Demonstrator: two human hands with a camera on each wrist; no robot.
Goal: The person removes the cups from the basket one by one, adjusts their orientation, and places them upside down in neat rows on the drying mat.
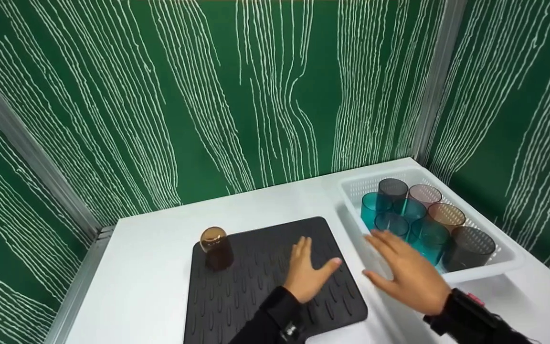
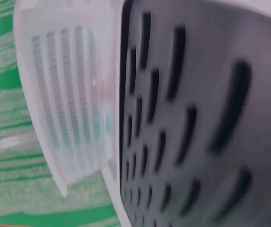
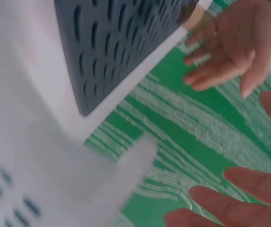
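My left hand point(image 1: 306, 272) hovers over the right part of a black ribbed drying mat point(image 1: 251, 286), fingers extended, thumb spread and nothing held. Beside the white plastic basket point(image 1: 482, 274), my right hand point(image 1: 406, 272) hangs with straight fingers and an empty palm, overlapping the basket's near side in the head view. Inside the basket stand several see-through tumblers, among them a teal tumbler point(image 1: 428, 239), a dark grey tumbler point(image 1: 468, 251) and an amber tumbler point(image 1: 447, 215). One amber-brown tumbler point(image 1: 217, 251) sits at the mat's far left corner, away from both hands.
The mat and basket share a white table point(image 1: 146, 267). Green panels point(image 1: 294, 95) with white wavy lines rise behind and at the sides, joined by a grey metal post point(image 1: 435, 86) at the back right. The basket's slotted wall point(image 2: 62, 94) shows in the left wrist view.
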